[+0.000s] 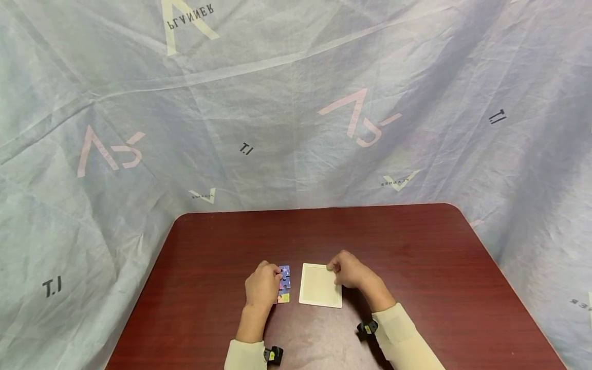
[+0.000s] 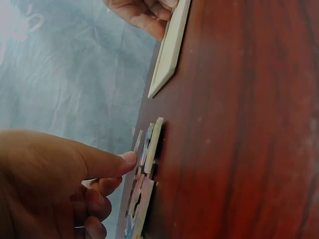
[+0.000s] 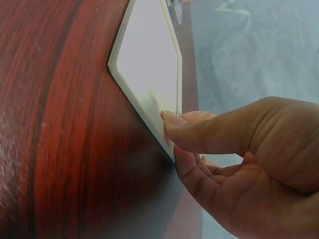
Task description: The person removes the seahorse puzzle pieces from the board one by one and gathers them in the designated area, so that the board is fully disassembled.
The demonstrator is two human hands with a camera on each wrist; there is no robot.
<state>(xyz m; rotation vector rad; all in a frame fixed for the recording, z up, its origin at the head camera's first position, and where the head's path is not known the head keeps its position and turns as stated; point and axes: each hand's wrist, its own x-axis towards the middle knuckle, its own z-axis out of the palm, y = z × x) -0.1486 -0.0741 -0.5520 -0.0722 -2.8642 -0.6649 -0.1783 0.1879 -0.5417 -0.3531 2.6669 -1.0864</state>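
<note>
My left hand [image 1: 262, 285] is over several jigsaw puzzle pieces [image 1: 284, 280] printed in blue, purple and yellow, hiding part of them. In the left wrist view, the thumb and forefinger pinch a thin puzzle piece [image 2: 138, 141] at the near side of the group. To the right of the pieces lies a square cream puzzle tray [image 1: 320, 285] with a raised rim. My right hand [image 1: 350, 270] grips the tray's right edge near its far corner. In the right wrist view, the thumb presses on the rim while the fingers curl under and behind it.
Both hands work over a reddish-brown wood-grain table [image 1: 393, 236] with rounded far corners. A pale grey printed cloth [image 1: 296, 103] hangs behind the table and along its sides. A small black camera is strapped to each wrist.
</note>
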